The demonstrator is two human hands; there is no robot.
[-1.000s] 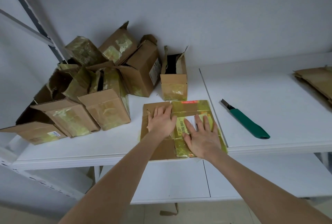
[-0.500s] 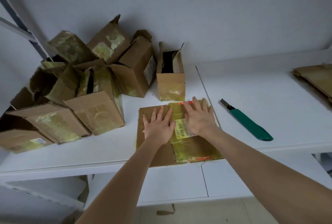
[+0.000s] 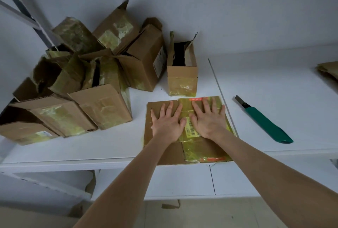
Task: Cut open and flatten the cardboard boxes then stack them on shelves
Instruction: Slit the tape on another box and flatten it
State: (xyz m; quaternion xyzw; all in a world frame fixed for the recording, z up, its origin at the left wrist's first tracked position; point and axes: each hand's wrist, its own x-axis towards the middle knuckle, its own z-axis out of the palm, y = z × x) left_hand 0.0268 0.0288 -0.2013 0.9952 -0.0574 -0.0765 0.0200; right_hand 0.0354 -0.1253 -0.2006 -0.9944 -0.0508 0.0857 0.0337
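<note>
- Flattened cardboard box (image 3: 165, 152) lying on the white shelf (image 3: 109, 147), near its front edge, one corner overhanging slightly.
- Left hand (image 3: 167, 124) spread flat, palm down, on the left half; right hand (image 3: 208, 121) spread flat beside it on the taped half. Fingers extended on both, nothing clasped in either grip: pressing only, thumbs almost touching over the barcode label (image 3: 192, 131).
- Yellowish tape (image 3: 203, 152) running down the right part of the sheet, glossy and likely slick under the palm; bare brown board on the left likely giving better friction.
- Judged light and thin, stiff across the panels but springy at the creases, so liable to bulge back up once pressure comes off.
- Best taken by pinching a long side edge or the overhanging front edge, thumb on top and fingers beneath, rather than on the tape.
- Green utility knife (image 3: 265, 121) lying apart to the right, blade exposed, clear of both hands.
- Pile of uncut boxes (image 3: 87, 89) at left, a small open box (image 3: 182, 76) standing just behind the sheet, not touching it.
- Flattened stack (image 3: 329, 71) at far right, partly out of view, probably the destination for this sheet.
</note>
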